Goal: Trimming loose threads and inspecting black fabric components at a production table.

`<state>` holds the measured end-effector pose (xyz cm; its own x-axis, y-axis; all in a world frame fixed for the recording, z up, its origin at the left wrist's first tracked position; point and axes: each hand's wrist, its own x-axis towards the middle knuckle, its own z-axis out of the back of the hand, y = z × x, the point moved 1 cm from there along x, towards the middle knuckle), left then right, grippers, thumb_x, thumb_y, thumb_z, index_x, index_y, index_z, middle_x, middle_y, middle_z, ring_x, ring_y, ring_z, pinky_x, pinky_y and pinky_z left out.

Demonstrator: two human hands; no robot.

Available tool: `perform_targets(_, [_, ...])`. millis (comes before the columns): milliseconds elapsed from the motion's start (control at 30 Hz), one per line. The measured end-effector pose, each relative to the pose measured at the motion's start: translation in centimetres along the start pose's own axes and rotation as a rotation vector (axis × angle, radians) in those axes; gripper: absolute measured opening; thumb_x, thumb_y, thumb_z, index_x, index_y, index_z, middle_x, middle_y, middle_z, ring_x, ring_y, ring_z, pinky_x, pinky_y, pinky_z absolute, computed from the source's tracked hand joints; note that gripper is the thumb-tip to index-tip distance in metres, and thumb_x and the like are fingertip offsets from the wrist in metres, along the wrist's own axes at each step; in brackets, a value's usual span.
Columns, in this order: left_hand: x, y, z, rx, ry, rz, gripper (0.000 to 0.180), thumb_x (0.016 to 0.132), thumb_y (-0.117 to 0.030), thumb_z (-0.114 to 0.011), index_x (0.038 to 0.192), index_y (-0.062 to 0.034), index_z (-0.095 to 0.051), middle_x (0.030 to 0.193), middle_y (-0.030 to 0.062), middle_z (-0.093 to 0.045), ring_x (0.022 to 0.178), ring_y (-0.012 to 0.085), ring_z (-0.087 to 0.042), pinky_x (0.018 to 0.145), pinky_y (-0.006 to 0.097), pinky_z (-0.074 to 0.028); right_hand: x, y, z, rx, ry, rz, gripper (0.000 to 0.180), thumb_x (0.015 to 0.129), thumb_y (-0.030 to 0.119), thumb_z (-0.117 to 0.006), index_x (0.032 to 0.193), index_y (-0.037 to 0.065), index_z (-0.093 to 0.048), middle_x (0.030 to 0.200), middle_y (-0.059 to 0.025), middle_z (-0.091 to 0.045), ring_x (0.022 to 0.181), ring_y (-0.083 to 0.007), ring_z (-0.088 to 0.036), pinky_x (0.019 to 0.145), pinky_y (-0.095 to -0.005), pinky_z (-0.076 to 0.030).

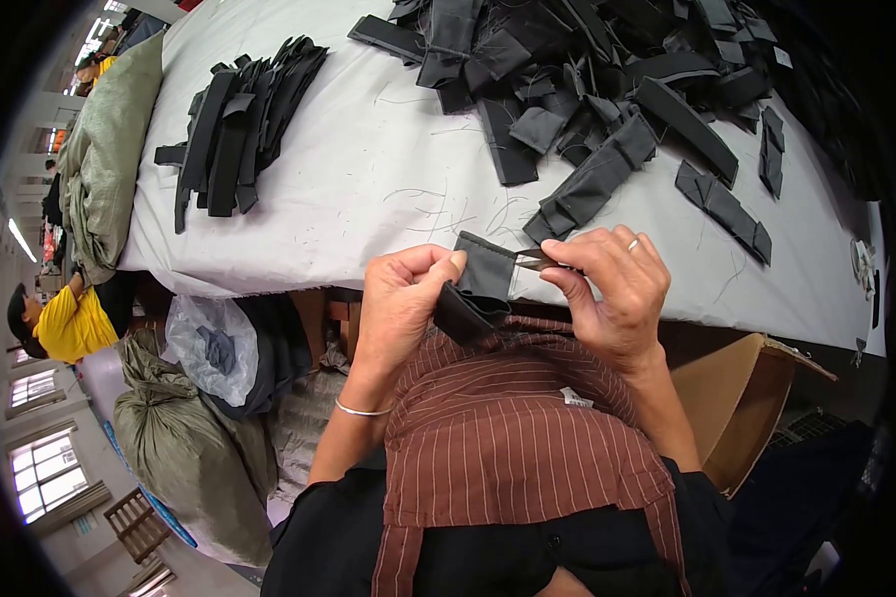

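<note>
- At the worktop point(368, 189) edge, left hand point(400, 298) pinched a dark fabric piece point(483, 284)
- Right hand point(612, 284) gripped small snips point(536, 261) touching the piece
- Behind lay a fabric pile point(587, 90)

1. The left hand point(403, 298) pinches the left edge of a dark grey folded fabric piece point(478, 289), thumb on top, just above a brown striped apron point(508, 428).
2. The right hand point(607, 284) grips a small pair of metal thread snips point(536, 261) against the piece's upper right edge.
3. Beyond the hands lies a white cloth-covered table point(368, 169).
4. A neat stack of black fabric strips point(239, 124) sits at the far left of it.
5. A loose heap of dark grey fabric pieces point(607, 80) spreads across the far right.
6. A brown cardboard box point(737, 398) stands near right, below the table edge.
</note>
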<state>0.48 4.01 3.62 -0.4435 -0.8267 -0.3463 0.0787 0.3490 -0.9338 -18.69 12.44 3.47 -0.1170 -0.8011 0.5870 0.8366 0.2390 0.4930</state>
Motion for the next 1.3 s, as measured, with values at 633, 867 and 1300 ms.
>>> perform_targets(633, [-0.2,0.1,0.5,-0.006,-0.009,-0.011,0.019,0.089,-0.012,-0.063,0.075,0.0009,-0.066,0.06,-0.0074,-0.053,0.054,-0.0017,-0.041,0.048,0.016,-0.03,0.2,0.6,-0.5,-0.092,-0.04,0.04,0.014,0.07,0.018,-0.076,0.081,0.013,-0.068,0.068,0.0027,-0.057,0.058,-0.0179,-0.046,0.055,-0.0305,-0.032])
perform_targets(867, [-1.0,-1.3,0.4,-0.04,0.117,-0.305,0.03,0.071,0.016,-0.056,0.096,-0.0012,-0.057,0.091,0.0016,-0.06,0.082,0.005,-0.055,0.074,0.02,-0.044,0.1,0.5,0.4,0.805,-0.123,-0.572,0.013,0.087,0.009,-0.067,0.095,-0.001,-0.064,0.083,-0.0003,-0.064,0.078,-0.0049,-0.054,0.071,-0.0192,-0.043])
perform_targets(1300, [1.1,2.6,-0.4,-0.151,-0.033,-0.468,0.027,0.073,0.014,-0.063,0.083,-0.0064,-0.05,0.09,0.0015,-0.059,0.083,0.0071,-0.056,0.076,0.022,-0.046,-1.0,1.0,-1.5,0.756,0.15,-0.524,0.013,0.085,0.008,-0.068,0.092,-0.002,-0.065,0.077,-0.0062,-0.067,0.07,-0.0093,-0.06,0.064,-0.023,-0.046])
